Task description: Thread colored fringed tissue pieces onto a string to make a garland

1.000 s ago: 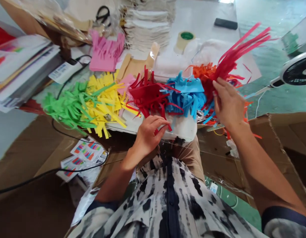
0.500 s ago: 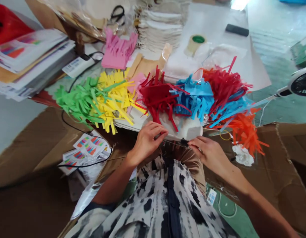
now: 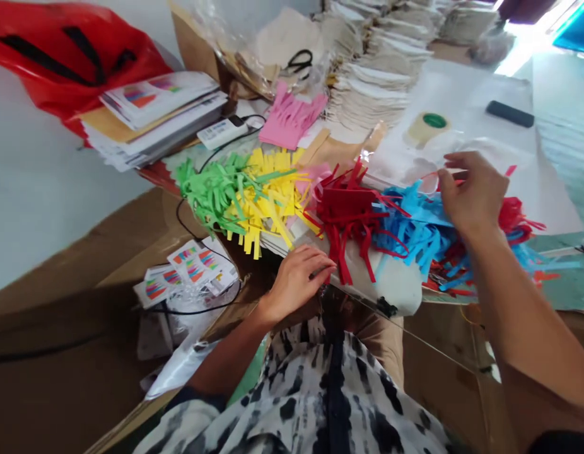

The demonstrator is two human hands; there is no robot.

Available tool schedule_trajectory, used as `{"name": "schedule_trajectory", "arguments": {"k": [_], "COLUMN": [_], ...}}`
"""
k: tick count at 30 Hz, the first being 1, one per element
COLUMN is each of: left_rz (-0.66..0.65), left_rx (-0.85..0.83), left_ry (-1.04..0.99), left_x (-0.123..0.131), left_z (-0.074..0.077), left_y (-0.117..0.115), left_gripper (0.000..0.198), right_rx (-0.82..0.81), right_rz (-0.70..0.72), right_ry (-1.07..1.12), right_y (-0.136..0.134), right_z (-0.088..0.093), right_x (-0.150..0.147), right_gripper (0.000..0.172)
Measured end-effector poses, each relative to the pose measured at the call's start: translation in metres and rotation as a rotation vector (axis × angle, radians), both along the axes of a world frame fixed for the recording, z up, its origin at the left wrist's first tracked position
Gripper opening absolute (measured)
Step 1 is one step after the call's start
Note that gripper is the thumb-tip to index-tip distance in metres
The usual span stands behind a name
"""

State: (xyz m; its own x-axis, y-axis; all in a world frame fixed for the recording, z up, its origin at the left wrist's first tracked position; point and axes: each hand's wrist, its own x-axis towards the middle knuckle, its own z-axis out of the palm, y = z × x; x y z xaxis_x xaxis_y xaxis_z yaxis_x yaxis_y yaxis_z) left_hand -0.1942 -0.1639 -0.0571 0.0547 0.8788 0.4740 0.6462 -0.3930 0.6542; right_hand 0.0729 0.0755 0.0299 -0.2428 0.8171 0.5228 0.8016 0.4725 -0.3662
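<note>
My left hand (image 3: 299, 275) rests at the table's front edge, below the yellow fringed paper (image 3: 273, 198). Its thumb and fingertips are pressed together, and whatever they hold is too small to make out. Beside it lies dark red fringed paper (image 3: 346, 211). My right hand (image 3: 474, 189) is over the bright red fringes (image 3: 514, 211), just right of the blue fringed paper (image 3: 417, 214). Its thumb and fingers are bent but apart, with red showing in the gap. A small black piece (image 3: 386, 307) sits at the table edge between the hands.
Green fringes (image 3: 216, 189) lie at the left, with pink fringed paper (image 3: 292, 120) behind. Scissors (image 3: 300, 61), a tape roll (image 3: 434, 121) and stacked pale sheets (image 3: 372, 88) are farther back. A black cable (image 3: 181, 217) hangs over the left edge near printed cards (image 3: 195, 265).
My right hand has left the black piece at the table edge and moved up and right over the red fringes. My left hand keeps its pinch. The view has shifted left.
</note>
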Motion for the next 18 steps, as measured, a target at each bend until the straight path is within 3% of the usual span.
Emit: {"name": "schedule_trajectory", "arguments": {"k": [3,7,11,14,18], "left_rz": [0.062,0.252,0.485,0.464,0.420], "left_rx": [-0.020,0.000,0.057,0.083,0.058], "left_ry": [0.002,0.041,0.112,0.112,0.182], "left_x": [-0.013,-0.033,-0.056,-0.066,-0.070], "left_z": [-0.002,-0.003,-0.004,-0.003,0.003], "left_y": [-0.002,0.006,0.023,0.036,0.061], "left_gripper": [0.016,0.023,0.026,0.018,0.012], "right_rx": [0.059,0.072,0.081,0.088,0.018], "right_rz": [0.062,0.224,0.423,0.405,0.363], "right_ry": [-0.068,-0.026,-0.198,-0.394,-0.522], "right_y": [-0.002,-0.050,-0.080,-0.081,-0.080], "right_z": [-0.005,-0.007,-0.010,-0.017,-0.030], "right_x": [-0.024,-0.076,-0.127,-0.147,-0.150], "right_gripper": [0.033,0.023,0.027,0.036,0.026]}}
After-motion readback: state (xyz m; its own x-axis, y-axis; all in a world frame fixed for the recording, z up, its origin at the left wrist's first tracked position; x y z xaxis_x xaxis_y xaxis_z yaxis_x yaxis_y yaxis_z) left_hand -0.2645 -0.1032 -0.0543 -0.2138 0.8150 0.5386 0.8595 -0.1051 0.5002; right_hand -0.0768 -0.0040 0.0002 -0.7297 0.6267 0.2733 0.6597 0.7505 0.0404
